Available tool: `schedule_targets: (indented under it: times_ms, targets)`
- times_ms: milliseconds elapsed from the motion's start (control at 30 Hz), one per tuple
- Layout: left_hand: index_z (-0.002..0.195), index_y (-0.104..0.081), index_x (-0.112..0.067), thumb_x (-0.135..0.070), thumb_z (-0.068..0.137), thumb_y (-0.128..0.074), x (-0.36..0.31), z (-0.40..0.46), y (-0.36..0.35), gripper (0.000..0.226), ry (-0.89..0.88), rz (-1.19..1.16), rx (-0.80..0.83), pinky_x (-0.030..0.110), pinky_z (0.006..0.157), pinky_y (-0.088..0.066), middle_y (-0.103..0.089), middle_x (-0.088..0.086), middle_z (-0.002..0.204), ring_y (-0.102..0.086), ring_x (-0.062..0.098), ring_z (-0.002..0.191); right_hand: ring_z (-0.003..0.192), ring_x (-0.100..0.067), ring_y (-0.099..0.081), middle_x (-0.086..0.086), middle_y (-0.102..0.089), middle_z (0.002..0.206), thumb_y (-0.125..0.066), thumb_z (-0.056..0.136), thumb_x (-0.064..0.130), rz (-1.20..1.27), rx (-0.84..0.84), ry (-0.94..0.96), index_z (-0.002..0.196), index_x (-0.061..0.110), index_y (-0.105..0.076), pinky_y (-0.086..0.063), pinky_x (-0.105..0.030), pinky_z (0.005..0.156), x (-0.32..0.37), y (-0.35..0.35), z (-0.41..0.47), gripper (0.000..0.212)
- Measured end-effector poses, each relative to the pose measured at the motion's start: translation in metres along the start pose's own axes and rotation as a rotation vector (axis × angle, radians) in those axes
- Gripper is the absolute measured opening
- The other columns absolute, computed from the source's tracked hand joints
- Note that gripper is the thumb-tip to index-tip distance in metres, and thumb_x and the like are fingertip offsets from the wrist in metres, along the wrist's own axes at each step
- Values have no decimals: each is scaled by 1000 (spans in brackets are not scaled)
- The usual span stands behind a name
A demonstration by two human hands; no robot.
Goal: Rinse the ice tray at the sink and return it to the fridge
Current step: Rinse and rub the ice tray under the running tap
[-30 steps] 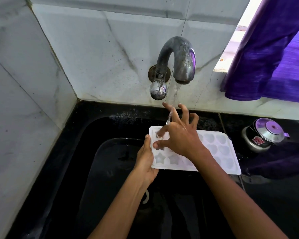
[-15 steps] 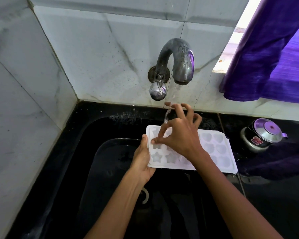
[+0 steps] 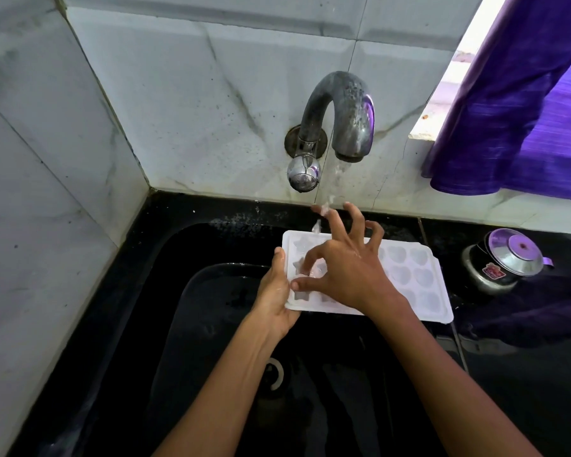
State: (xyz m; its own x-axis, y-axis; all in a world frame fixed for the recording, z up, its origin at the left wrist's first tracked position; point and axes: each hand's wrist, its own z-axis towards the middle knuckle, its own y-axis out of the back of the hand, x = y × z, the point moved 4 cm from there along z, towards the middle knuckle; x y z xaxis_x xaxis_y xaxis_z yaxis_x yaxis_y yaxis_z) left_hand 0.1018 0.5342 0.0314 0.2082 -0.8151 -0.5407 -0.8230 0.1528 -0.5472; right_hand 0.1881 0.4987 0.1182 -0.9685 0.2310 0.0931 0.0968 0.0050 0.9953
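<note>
A white ice tray (image 3: 419, 282) with star and heart moulds is held flat over the black sink (image 3: 165, 291), under the tap (image 3: 340, 117). Water runs from the spout onto the tray's left end. My left hand (image 3: 276, 298) grips the tray's left edge, thumb on top. My right hand (image 3: 346, 268) lies over the tray's left half with fingers spread, the index finger pressed into a star mould and the fingertips in the water stream. The tray's middle is hidden under that hand.
A small steel pot with a lid (image 3: 505, 258) stands on the black counter right of the tray. A purple curtain (image 3: 521, 103) hangs at the upper right. Marble tile walls close the sink at the back and left. The drain (image 3: 274, 374) lies below the hands.
The right hand's fingers have shifted over the left star moulds, rubbing them under the stream. The tray and left hand stay almost in place.
</note>
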Motion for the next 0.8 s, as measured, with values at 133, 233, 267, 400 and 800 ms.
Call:
schedule_targets:
  times_ms: [133,233,267,400,800]
  targets:
    - [115,-63,-8,-53,98,-28,3,-1,-5,59,10,0,1,37,60,-59,-71,18,96,-72,26,73,141,-29,15,11,9,158,-54,76,70,-47,73,1,104,42,-68,-4,-53,107,-2,-4,-5,43]
    - [116,-62,-8,-54,97,-27,3,1,-5,61,9,-5,-10,39,64,-60,-72,17,92,-71,27,75,142,-28,15,12,5,158,-52,81,65,-50,82,4,106,40,-69,-3,-53,109,0,-6,-5,39]
    - [115,-62,-9,-54,97,-27,2,1,-5,60,5,-10,-8,38,60,-60,-72,16,90,-72,27,73,142,-27,13,13,-1,158,-56,79,65,-26,50,0,101,39,-71,-3,-53,108,0,-4,-4,37]
    - [114,-63,-9,-51,98,-28,-2,-2,-5,57,-11,-10,-10,35,54,-58,-73,15,88,-73,25,69,140,-26,-7,14,-29,150,-75,56,64,114,-185,-24,66,34,-72,-6,-47,102,-3,3,-7,31]
    - [120,-58,-12,-56,96,-29,-15,-3,1,57,-30,14,-107,11,27,-30,-68,14,104,-63,16,42,136,-33,-18,3,-39,147,-59,69,61,23,-244,97,65,40,-71,-12,-50,100,17,-20,-25,24]
